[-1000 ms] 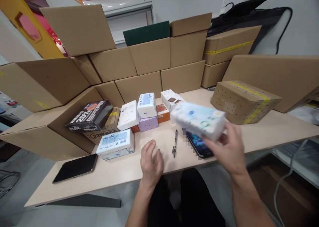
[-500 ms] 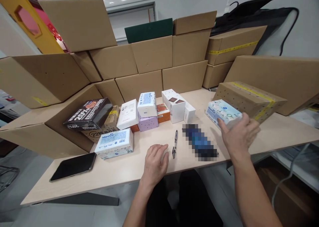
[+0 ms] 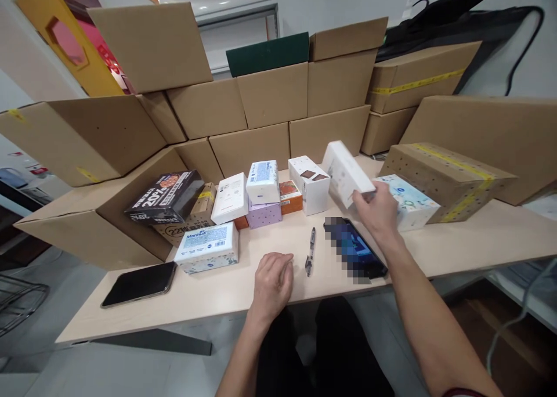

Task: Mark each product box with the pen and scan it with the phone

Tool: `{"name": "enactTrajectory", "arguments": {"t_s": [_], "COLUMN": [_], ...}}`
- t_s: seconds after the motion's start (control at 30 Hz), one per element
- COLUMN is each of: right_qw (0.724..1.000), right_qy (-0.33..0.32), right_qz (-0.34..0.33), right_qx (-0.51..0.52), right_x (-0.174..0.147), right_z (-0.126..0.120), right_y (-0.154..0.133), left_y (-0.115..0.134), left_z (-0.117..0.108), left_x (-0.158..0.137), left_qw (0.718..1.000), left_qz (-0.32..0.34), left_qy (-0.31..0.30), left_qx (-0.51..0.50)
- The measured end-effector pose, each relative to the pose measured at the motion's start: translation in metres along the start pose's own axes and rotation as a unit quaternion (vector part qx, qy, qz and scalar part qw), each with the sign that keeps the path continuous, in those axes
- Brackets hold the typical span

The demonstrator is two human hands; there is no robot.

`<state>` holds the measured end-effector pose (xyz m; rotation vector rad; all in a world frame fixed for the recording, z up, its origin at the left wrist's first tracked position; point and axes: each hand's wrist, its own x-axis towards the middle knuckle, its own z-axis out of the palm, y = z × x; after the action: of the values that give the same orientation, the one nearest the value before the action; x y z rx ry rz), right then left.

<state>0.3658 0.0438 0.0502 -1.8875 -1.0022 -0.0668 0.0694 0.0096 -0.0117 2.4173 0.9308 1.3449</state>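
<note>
My right hand (image 3: 378, 214) is closed on the near end of a white box (image 3: 346, 173), which is tilted. A white tissue pack with a blue floral print (image 3: 411, 202) lies just right of that hand. My left hand (image 3: 273, 281) rests near the table's front edge, fingers loosely bent, thumb slightly apart, holding nothing. Between my hands lie a pen (image 3: 311, 252) and a dark device with a partly blurred screen (image 3: 363, 255). A white box with dark diamond shapes (image 3: 315, 191) stands left of the held box.
A Manhua tissue pack (image 3: 209, 249) and a black phone (image 3: 139, 284) lie on the left. Behind the pack are a black carton (image 3: 165, 197), a flat white box (image 3: 230, 197) and another tissue pack (image 3: 262, 182) on a purple box (image 3: 264, 214). Cardboard boxes (image 3: 248, 147) wall the back.
My right hand has moved left from the floral tissue pack and taken hold of the white box, now tilted and shifted from its former spot. The left hand stays in place.
</note>
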Motion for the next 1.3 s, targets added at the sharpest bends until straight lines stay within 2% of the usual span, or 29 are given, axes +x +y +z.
{"name": "enactTrajectory", "arguments": {"t_s": [0.03,0.1,0.17,0.2,0.3,0.4,0.5,0.6,0.7,0.9,1.17,1.3], "right_qw": [0.997,0.962,0.924,0.911,0.875,0.836,0.809,0.807,0.813,0.827,0.851,0.852], "right_qy": [0.051,0.119,0.119,0.096,-0.058,-0.196,-0.265,-0.265,-0.275,-0.3,-0.324,-0.309], "right_qz": [0.01,0.012,0.014,0.026,0.066,0.086,0.083,0.092,0.116,0.134,0.129,0.126], "right_qx": [0.063,0.244,0.363,0.401,0.476,0.504,0.519,0.519,0.5,0.457,0.394,0.403], "right_x": [-0.011,-0.04,-0.075,-0.094,-0.145,-0.176,-0.187,-0.188,-0.188,-0.184,-0.182,-0.183], "right_z": [-0.009,-0.025,-0.032,-0.033,-0.021,-0.001,0.016,0.027,0.033,0.034,0.034,0.038], "right_y": [0.0,-0.004,-0.014,-0.02,-0.041,-0.057,-0.063,-0.058,-0.047,-0.041,-0.043,-0.04], "left_y": [-0.001,-0.002,-0.004,-0.004,-0.007,-0.011,-0.016,-0.016,-0.013,-0.009,-0.01,-0.012], "left_z": [0.001,0.002,0.003,0.003,0.002,0.0,-0.003,-0.004,-0.004,-0.003,-0.001,-0.001], "left_x": [0.0,-0.002,-0.004,-0.005,-0.009,-0.012,-0.014,-0.012,-0.01,-0.009,-0.01,-0.011], "left_qw": [1.0,0.996,0.982,0.969,0.918,0.88,0.863,0.867,0.876,0.872,0.874,0.88], "left_qz": [-0.015,-0.062,-0.137,-0.178,-0.258,-0.272,-0.287,-0.298,-0.277,-0.258,-0.266,-0.266], "left_qy": [0.012,0.048,0.098,0.128,0.212,0.252,0.254,0.237,0.207,0.174,0.179,0.176], "left_qx": [-0.013,-0.045,-0.087,-0.115,-0.214,-0.297,-0.33,-0.321,-0.337,-0.377,-0.365,-0.351]}}
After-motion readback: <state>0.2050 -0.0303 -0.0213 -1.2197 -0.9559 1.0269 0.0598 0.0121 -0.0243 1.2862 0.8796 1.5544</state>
